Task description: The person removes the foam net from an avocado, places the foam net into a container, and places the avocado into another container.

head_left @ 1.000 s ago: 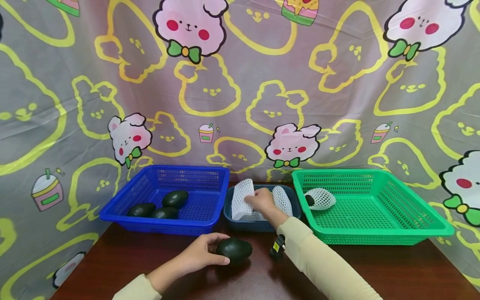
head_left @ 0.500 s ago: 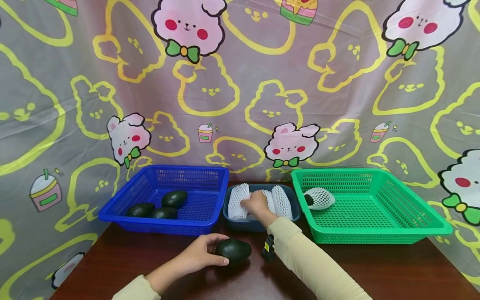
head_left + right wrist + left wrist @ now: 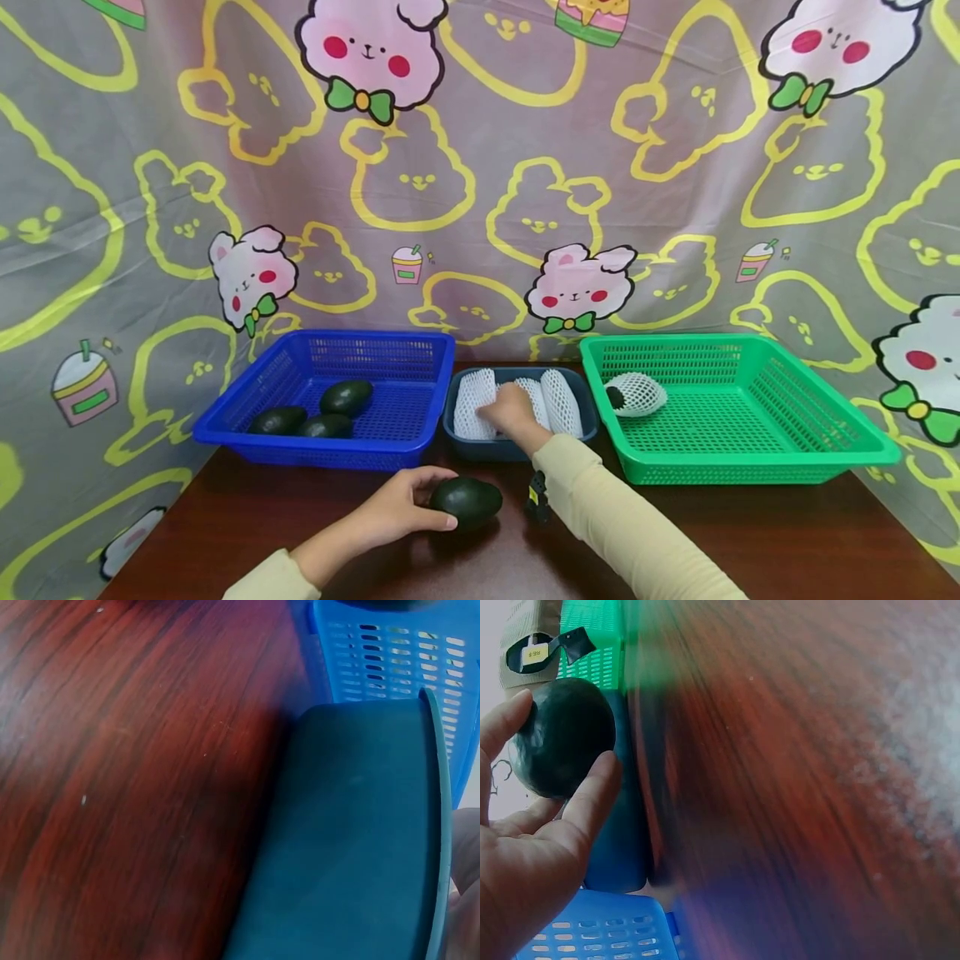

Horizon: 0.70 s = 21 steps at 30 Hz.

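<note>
My left hand (image 3: 405, 504) holds a dark green avocado (image 3: 467, 501) between thumb and fingers, low over the front of the table. The left wrist view shows the same avocado (image 3: 566, 735) with fingertips curved around its sides. Further back, my right hand (image 3: 516, 412) reaches into a dark blue-grey bin (image 3: 489, 452) and pinches at a white foam net sleeve (image 3: 474, 404); its fingertips are partly hidden. Another foam net sleeve (image 3: 561, 402) lies along the bin's right side. In the right wrist view, the bin wall (image 3: 352, 832) covers most of that hand.
Left of the bin stands a blue basket (image 3: 322, 454) with several loose avocados (image 3: 347, 397). A green basket (image 3: 757, 471) on the right contains one avocado in a foam net (image 3: 639, 394). A patterned cloth (image 3: 450, 250) hangs close behind them.
My right hand has moved slightly left and down, and the left foam net sleeve, raised and tilted before, now lies lower in the bin. My left hand keeps the avocado in place.
</note>
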Available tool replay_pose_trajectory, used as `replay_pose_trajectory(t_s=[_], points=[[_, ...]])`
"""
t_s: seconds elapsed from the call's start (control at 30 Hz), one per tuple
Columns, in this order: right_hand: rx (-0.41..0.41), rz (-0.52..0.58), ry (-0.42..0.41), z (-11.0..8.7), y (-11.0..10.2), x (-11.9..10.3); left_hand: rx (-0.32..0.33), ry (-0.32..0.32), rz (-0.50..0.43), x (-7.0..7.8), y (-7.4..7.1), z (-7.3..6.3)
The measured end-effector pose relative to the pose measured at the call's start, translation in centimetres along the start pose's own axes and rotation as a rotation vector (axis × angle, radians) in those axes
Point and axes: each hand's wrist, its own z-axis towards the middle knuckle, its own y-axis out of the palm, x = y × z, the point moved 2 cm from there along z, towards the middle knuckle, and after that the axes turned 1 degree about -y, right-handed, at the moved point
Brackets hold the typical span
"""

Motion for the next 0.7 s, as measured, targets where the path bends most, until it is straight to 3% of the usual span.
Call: replay_pose_trajectory(t_s=[0.3,0.7], points=[[0.038,-0.108,-0.044,-0.1,-0.2,-0.5,-0.015,0.015,-0.011,0.2,0.0,-0.1],[0.03,-0.118,-0.042,0.2,-1.6,-0.5,-0.035,0.044,-0.008,1.1,-0.3,-0.6]])
